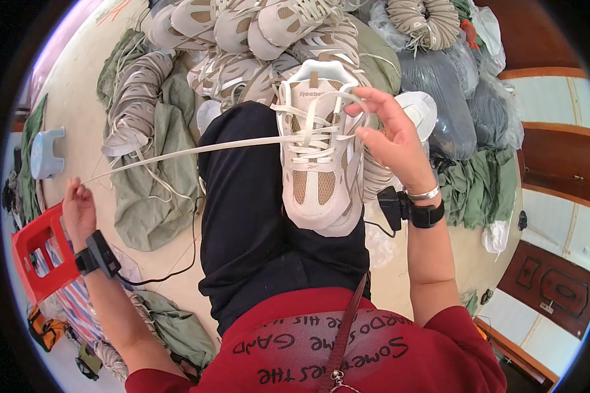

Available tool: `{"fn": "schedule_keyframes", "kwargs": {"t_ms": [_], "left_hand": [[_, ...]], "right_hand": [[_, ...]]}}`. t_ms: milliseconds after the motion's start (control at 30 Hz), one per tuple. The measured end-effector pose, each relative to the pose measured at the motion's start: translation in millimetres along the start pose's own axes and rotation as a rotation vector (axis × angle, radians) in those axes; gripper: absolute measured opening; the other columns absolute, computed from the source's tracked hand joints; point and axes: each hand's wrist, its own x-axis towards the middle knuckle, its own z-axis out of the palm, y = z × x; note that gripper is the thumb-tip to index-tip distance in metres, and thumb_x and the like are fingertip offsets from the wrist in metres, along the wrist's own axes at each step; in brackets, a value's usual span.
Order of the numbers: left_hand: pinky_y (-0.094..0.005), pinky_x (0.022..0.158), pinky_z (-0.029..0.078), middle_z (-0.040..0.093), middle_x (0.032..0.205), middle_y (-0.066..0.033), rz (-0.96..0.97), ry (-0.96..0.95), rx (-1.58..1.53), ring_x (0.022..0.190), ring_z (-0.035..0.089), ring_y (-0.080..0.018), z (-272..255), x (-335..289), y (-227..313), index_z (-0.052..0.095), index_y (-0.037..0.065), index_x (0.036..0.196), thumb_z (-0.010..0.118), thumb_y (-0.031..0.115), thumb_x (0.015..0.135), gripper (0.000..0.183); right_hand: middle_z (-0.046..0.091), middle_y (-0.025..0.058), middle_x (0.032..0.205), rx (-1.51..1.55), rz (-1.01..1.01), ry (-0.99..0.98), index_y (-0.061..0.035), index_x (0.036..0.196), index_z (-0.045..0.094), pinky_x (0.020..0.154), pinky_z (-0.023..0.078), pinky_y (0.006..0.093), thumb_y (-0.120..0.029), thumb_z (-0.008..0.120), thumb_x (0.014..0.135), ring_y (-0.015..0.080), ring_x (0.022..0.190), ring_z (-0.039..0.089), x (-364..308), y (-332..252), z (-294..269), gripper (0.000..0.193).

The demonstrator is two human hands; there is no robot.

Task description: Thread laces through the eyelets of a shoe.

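Observation:
A beige and white sneaker (313, 177) rests on my lap, its toe toward me and its laces part threaded. Far out to the left, my left hand (78, 204) is closed on the end of a cream shoelace (196, 150), which runs taut from the sneaker's eyelets. At the right side of the shoe's collar, my right hand (390, 128) has its thumb and fingers curved apart around a loop of lace. The lace passes by the fingertips; whether they pinch it is hard to make out.
A heap of similar sneakers (242, 33) lies beyond my knees. Shoe uppers are stacked in a row (141, 92) on green cloth at left. Dark plastic bags (439, 98) sit at right. A red plastic stool (42, 255) and a blue stool (48, 154) stand at left.

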Motion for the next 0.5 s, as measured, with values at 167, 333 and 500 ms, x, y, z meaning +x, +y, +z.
{"fn": "schedule_keyframes", "kwargs": {"t_ms": [167,333,500], "left_hand": [[-0.0225,0.069,0.049,0.063,0.089,-0.0057,0.045,0.309,0.154,0.078,0.059,-0.0121,-257.4,48.8,137.2,0.06,0.001,0.101,0.058,0.011,0.096,0.011],[-0.031,0.083,0.044,0.055,0.105,-0.0038,0.168,0.337,1.112,0.094,0.055,-0.0164,-343.2,31.8,151.3,0.059,0.006,0.115,0.05,0.032,0.1,0.031],[-0.0328,0.099,0.043,0.055,0.129,-0.0102,0.122,0.45,0.792,0.113,0.055,-0.0203,-322.2,19.7,246.5,0.051,0.004,0.131,0.05,0.022,0.1,0.036]], "right_hand": [[0.059,0.0003,0.117,-0.193,-0.127,-0.13,-0.0081,0.135,0.049,0.053,0.038,0.0168,-0.003,0.063,0.082,-0.0011,0.057,0.042,11.0,6.4,7.0,0.055],[0.057,0.0011,0.117,-0.219,-0.067,-0.064,-0.0079,0.135,0.049,0.054,0.039,0.0174,-0.001,0.061,0.081,-0.0004,0.058,0.043,4.2,4.3,4.9,0.055],[0.054,0.0033,0.118,-0.228,-0.152,-0.122,-0.0098,0.131,0.053,0.058,0.042,0.0189,-0.003,0.06,0.082,0.0025,0.065,0.047,9.7,15.1,4.4,0.05]]}}
